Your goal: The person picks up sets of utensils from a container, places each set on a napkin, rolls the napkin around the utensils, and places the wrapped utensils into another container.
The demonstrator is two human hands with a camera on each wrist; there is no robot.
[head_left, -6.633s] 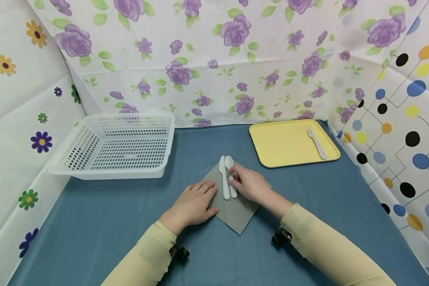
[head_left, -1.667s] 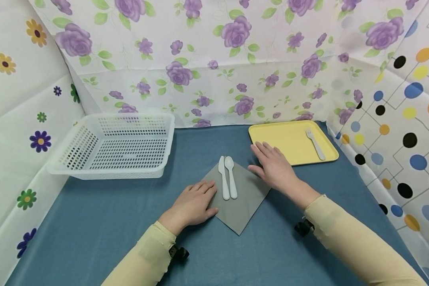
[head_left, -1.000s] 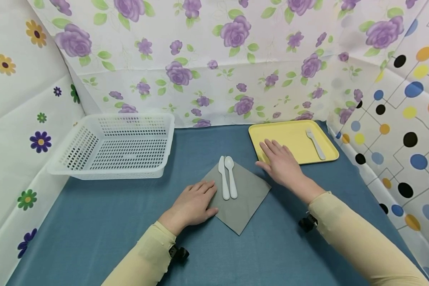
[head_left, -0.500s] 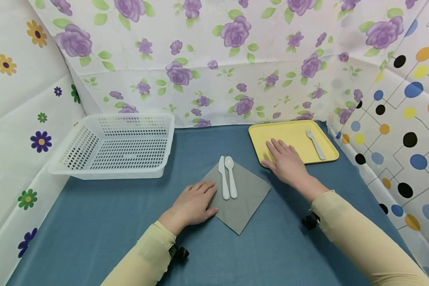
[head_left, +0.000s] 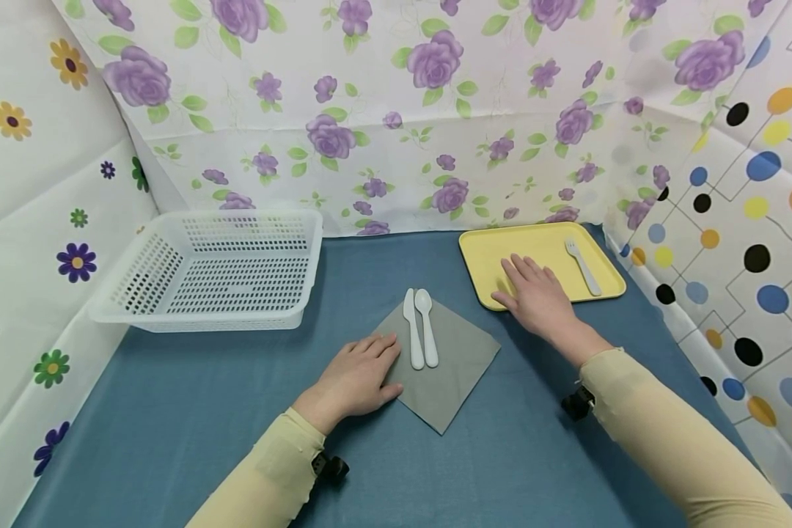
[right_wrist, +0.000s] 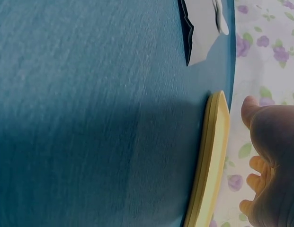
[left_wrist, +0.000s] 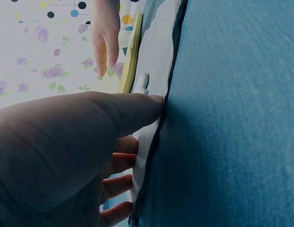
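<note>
A folded grey napkin (head_left: pixel 445 396) lies at an angle on the blue cloth, with a white knife (head_left: pixel 412 330) and a white spoon (head_left: pixel 426 328) side by side on top. My left hand (head_left: pixel 353 378) rests on the napkin's left edge, fingers spread. Over the front left part of a yellow tray (head_left: pixel 501 246) hovers my right hand (head_left: pixel 537 297), its fingers extended and holding nothing. The right wrist view shows a gap between that hand and the tray (right_wrist: pixel 213 156). A white fork (head_left: pixel 584 268) lies at the tray's right side.
At the back left stands a white perforated basket (head_left: pixel 284 320). Blue cloth (head_left: pixel 191 418) covers the table. Patterned sheets hang behind and on both sides, the flowered back sheet (head_left: pixel 396 88) meeting the table's far edge.
The right hand let go of the spoon, left it beside the knife, and moved right over the tray, still drifting rightward. The left hand has stayed on the napkin.
</note>
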